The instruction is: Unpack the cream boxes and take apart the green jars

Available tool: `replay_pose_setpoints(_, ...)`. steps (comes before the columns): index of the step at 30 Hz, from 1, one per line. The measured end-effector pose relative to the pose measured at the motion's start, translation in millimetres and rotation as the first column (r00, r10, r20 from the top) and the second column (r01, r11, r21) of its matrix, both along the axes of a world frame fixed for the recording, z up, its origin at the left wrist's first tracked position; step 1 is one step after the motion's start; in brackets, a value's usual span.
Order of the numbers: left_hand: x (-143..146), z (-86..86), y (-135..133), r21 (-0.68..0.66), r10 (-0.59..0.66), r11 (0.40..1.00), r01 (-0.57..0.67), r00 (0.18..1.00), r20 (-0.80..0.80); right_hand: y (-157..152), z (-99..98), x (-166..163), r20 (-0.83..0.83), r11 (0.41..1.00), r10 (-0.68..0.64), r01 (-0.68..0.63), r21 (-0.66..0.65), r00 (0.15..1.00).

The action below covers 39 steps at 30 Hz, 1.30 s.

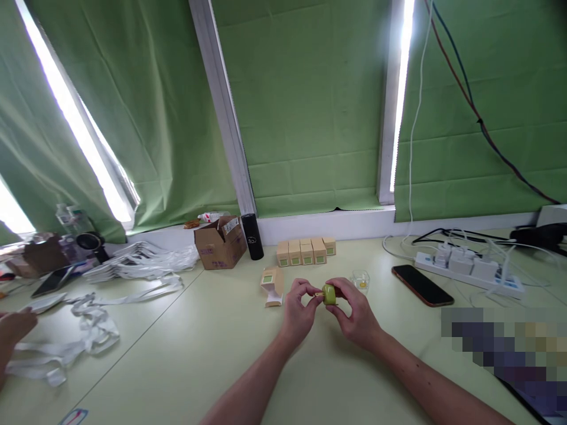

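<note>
My right hand (357, 313) grips a small glossy green rounded object (329, 294) between thumb and fingers, above the table. At its left side, my left hand (300, 310) is closed in a pinch on a small yellowish piece (319, 294) that meets the green object. Whether that piece is attached cannot be made out. Just behind my right hand stands a small clear plastic container (360, 280) with something yellow inside. To the left of my left hand lies an opened small cardboard box (271, 284) with its flap towards me.
Several small closed cardboard boxes (306, 252) stand in a row behind my hands. A larger carton (220, 243) and black cylinder (252, 236) are farther left. On the right are a phone (422, 285) and power strip (469, 274). Another person's hand (16, 327) is near white straps (95, 327).
</note>
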<state>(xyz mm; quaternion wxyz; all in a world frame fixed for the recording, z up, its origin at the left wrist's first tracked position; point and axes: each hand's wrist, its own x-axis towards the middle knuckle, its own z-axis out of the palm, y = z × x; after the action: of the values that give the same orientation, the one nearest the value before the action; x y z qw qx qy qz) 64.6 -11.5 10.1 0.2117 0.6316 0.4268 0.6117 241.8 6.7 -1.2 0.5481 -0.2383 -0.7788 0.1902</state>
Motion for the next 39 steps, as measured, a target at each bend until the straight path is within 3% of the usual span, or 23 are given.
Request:
replay_pose_setpoints(13, -3.1, -1.4, 2.9, -0.054, -0.040, 0.998, 0.040, 0.999, 0.003, 0.6, 1.1, 0.3, -0.005, 1.000, 0.014, -0.014, -0.016, 1.000)
replay_pose_setpoints(19, -3.2, 4.1, -3.5, -0.002, -0.029, 1.000, 0.029, 0.994, -0.108, 1.4, 3.0, -2.2, -0.069, 0.995, 0.029, -0.035, -0.092, 0.997)
replay_pose_setpoints(25, -1.0, 0.0, -1.7, -0.032, -0.078, 0.997, 0.074, 0.987, -0.140, -1.4, 4.0, -2.2, 0.033, 0.998, 0.048, -0.047, -0.029, 0.998)
replay_pose_setpoints(30, 1.2, -0.5, -1.1, -0.062, -0.154, 0.987, 0.149, 0.984, -0.090, -2.0, 5.4, -2.4, 0.005, 0.999, 0.017, -0.017, -0.029, 1.000)
replay_pose_setpoints(39, -3.5, -3.6, 3.1, -0.024, -0.106, 0.994, 0.104, 0.987, -0.124, 1.1, 5.7, 0.3, -0.048, 0.998, -0.048, 0.050, 0.030, 0.998)
